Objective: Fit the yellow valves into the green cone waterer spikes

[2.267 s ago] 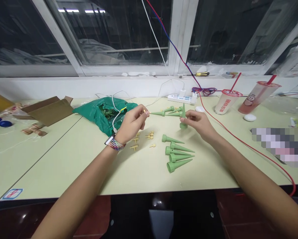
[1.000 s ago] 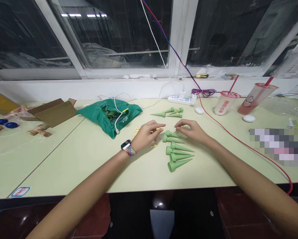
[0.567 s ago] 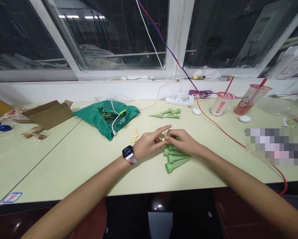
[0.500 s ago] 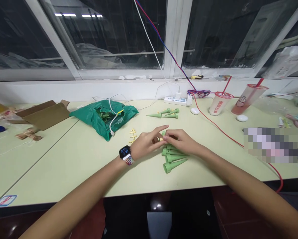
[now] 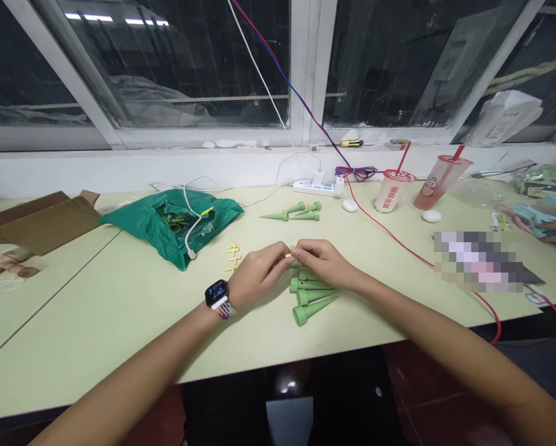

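Note:
My left hand (image 5: 254,272), with a watch on its wrist, is closed, its thumb and forefinger pinching a small yellow piece (image 5: 288,255). Tip to tip with it, my right hand (image 5: 322,263) is closed around a green cone-shaped plastic spike (image 5: 295,264), mostly covered by the fingers. Below my right hand lie several more green spikes (image 5: 306,296) in a row, their wide caps facing left. To the left of my left hand, several small yellow pieces (image 5: 233,259) rest on the table.
Farther back lies a group of green spikes (image 5: 290,214) with yellow bits. An open green plastic bag (image 5: 139,226) stands left, beside a cardboard box (image 5: 41,223). Behind are a power strip (image 5: 312,188) and two drink cups (image 5: 394,192). A red cable (image 5: 389,228) crosses the right side.
My left fingers, spread before, have closed in on the yellow piece, and the fingertips of both hands meet. The whole view has turned slightly to the right.

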Motion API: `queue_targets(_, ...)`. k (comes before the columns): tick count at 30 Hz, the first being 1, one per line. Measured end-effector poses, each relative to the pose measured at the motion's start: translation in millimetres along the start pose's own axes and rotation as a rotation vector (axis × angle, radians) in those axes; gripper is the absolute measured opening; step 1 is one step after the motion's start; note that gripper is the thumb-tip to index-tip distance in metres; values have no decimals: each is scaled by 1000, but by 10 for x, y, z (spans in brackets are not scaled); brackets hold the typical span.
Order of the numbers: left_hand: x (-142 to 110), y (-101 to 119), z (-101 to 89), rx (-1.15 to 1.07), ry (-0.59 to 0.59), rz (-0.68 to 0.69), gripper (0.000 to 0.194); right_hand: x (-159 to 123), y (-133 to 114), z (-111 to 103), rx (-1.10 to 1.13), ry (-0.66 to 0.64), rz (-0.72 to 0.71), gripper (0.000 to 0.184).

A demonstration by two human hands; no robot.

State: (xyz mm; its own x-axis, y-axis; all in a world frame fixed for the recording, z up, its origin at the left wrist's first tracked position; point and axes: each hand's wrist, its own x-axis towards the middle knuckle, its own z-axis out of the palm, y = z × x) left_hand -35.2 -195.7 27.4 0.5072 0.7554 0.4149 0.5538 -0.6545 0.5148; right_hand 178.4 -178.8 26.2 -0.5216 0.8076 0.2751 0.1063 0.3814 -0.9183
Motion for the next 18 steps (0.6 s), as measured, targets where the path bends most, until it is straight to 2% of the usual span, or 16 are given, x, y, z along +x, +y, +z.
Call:
queue_targets(4, 3, 15, 7, -20, 20, 86, 34, -9, -3, 27, 34, -20, -20, 46)
queue_targets(10, -6, 17, 45, -61, 94, 93, 33, -19, 39, 137, 215, 43, 29, 44)
queue_targets(13, -25, -2, 54, -23, 122, 84, 26, -13, 42, 134, 345, -11, 94, 44)
queue_targets(16, -36, -12, 51, -4, 129, 65, 18, -11, 24, 94, 351, -94, 106, 44)
queue_targets(18, -32, -3, 44, -20, 113, 50, 20, -11, 13, 76, 342, -118, 94, 42)
